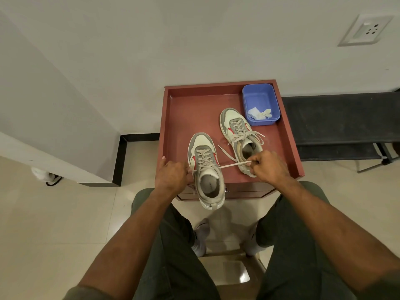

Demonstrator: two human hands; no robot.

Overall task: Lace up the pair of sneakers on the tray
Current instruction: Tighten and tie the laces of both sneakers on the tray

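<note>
Two grey, white and red sneakers stand on a red-brown tray [194,109]. The left sneaker [205,169] hangs over the tray's front edge, laced up to its top eyelets. My left hand [172,175] is closed on the lace end at its left side. My right hand [268,166] pinches the other lace end [233,164], pulled taut to the right across the tray. The right sneaker [240,137] stands further back, its laces tied in a loose bow, and my right hand covers its heel.
A blue plastic tub [260,103] with crumpled white bits sits in the tray's back right corner. A dark bench [337,124] runs along the wall to the right. My knees are below the tray's front edge, on a tiled floor.
</note>
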